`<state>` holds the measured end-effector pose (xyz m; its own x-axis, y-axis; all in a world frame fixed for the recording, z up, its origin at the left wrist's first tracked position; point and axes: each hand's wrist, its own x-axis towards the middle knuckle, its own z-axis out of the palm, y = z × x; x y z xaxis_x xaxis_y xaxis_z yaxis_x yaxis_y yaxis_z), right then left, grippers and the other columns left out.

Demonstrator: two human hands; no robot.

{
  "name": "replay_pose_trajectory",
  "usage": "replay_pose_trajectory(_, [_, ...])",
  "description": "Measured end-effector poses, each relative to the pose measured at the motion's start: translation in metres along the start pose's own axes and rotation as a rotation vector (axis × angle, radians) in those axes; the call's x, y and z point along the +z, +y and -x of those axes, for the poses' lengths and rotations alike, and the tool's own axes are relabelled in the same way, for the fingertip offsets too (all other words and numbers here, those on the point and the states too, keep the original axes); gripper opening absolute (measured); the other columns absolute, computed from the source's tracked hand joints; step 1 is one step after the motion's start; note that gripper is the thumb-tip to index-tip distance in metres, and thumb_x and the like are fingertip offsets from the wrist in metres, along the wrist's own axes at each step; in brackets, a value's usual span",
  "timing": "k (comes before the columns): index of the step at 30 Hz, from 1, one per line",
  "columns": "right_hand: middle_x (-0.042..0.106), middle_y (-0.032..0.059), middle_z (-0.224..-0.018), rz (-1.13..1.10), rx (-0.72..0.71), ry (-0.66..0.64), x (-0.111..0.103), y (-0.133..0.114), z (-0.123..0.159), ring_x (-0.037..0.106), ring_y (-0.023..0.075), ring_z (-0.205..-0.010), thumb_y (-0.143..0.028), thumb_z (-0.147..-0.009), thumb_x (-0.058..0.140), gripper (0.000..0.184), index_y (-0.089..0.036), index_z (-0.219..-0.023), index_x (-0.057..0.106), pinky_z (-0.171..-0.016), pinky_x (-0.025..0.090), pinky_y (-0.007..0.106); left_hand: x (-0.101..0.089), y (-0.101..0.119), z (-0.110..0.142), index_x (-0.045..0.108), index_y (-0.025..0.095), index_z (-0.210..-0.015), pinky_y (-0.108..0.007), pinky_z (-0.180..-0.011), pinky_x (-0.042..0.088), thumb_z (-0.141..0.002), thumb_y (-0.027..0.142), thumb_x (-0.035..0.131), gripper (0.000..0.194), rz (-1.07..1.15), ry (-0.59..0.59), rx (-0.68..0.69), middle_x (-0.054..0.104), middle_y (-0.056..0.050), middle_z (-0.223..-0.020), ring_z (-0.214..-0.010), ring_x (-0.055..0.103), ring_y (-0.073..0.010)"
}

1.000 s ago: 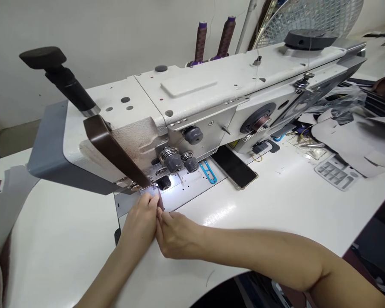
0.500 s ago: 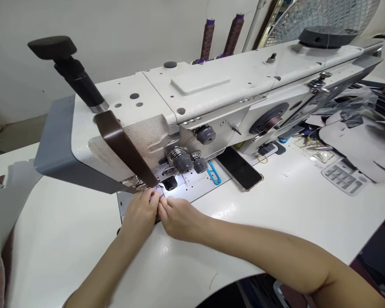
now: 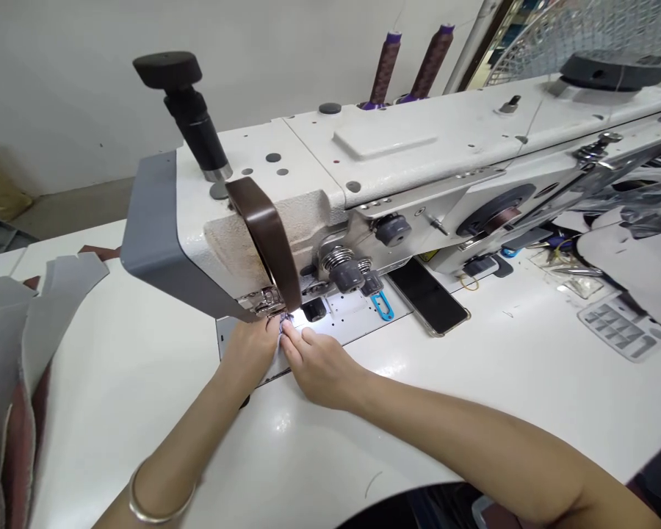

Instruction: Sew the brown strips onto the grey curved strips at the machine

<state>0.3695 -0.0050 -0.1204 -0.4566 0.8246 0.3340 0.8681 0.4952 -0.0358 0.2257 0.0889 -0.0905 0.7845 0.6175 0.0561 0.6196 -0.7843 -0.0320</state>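
A white industrial sewing machine (image 3: 396,154) stands on a white table (image 3: 474,382). A brown leather strap (image 3: 267,231) runs over the machine's head down to the presser foot. My left hand (image 3: 250,351) and my right hand (image 3: 316,366) meet just below the lit needle area, fingers pinched together on a small pale piece (image 3: 283,328) at the strap's lower end. What exactly the fingertips grip is mostly hidden by the hands. A bangle (image 3: 157,499) sits on my left wrist.
Blue thread snips (image 3: 383,303) and a dark phone (image 3: 430,297) lie on the machine bed to the right. Grey cut pieces (image 3: 27,330) are stacked at the left. Two purple thread cones (image 3: 410,62), a fan, a grey tray (image 3: 620,327) and clutter are at the right.
Both hands have slid forward to the presser foot, staying pinched on the small piece. The camera has swung left, so the machine sits further right in view.
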Motion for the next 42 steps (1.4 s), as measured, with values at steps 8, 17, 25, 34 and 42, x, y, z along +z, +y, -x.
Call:
replay_pose_trajectory(8, [0.057, 0.0286, -0.129, 0.055, 0.004, 0.042, -0.004, -0.002, 0.001, 0.055, 0.0261, -0.082, -0.004, -0.078, 0.038, 0.047, 0.006, -0.119, 0.057, -0.061, 0.051, 0.036, -0.004, 0.003, -0.003, 0.066, 0.011, -0.098, -0.038, -0.074, 0.048, -0.087, 0.003, 0.037, 0.031, 0.060, -0.115, -0.044, 0.067, -0.015, -0.092, -0.086, 0.063, -0.0285])
replay_pose_trajectory(17, [0.062, 0.0237, -0.125, 0.108, 0.000, 0.110, 0.004, 0.001, 0.002, 0.056, 0.0227, -0.077, 0.003, -0.074, 0.034, 0.051, 0.000, -0.116, 0.063, -0.059, 0.055, 0.032, 0.004, 0.004, -0.008, 0.064, 0.013, -0.085, -0.036, -0.077, 0.051, -0.080, -0.002, 0.039, 0.029, 0.153, 0.028, 0.007, 0.065, -0.011, -0.079, -0.089, 0.063, -0.0269])
replay_pose_trajectory(25, [0.063, 0.0224, -0.125, 0.131, -0.002, 0.116, -0.002, 0.000, -0.001, 0.060, 0.0215, -0.077, 0.005, -0.070, 0.034, 0.054, -0.001, -0.112, 0.067, -0.060, 0.057, 0.030, 0.014, 0.005, -0.003, 0.062, 0.013, -0.083, -0.037, -0.073, 0.051, -0.077, -0.001, 0.037, 0.029, 0.211, 0.181, 0.011, 0.063, -0.012, -0.079, -0.085, 0.061, -0.0265])
replay_pose_trajectory(34, [0.066, 0.0225, -0.119, 0.136, -0.049, 0.156, -0.002, 0.000, 0.002, 0.057, 0.0197, -0.068, 0.001, -0.076, 0.034, 0.045, -0.003, -0.105, 0.068, -0.056, 0.054, 0.029, 0.020, 0.002, -0.003, 0.063, 0.013, -0.085, -0.038, -0.077, 0.051, -0.078, -0.003, 0.042, 0.027, 0.090, 0.239, 0.067, 0.063, -0.010, -0.077, -0.088, 0.062, -0.0266])
replay_pose_trajectory(42, [0.071, 0.0161, -0.096, 0.054, -0.126, 0.307, -0.009, -0.003, 0.008, 0.057, 0.0200, -0.066, -0.002, -0.086, 0.035, 0.037, -0.005, -0.111, 0.062, -0.055, 0.051, 0.032, 0.008, -0.003, -0.002, 0.066, 0.014, -0.102, -0.038, -0.091, 0.051, -0.083, -0.003, 0.045, 0.033, 0.156, 0.189, -0.060, 0.068, -0.014, -0.106, -0.104, 0.060, -0.0243])
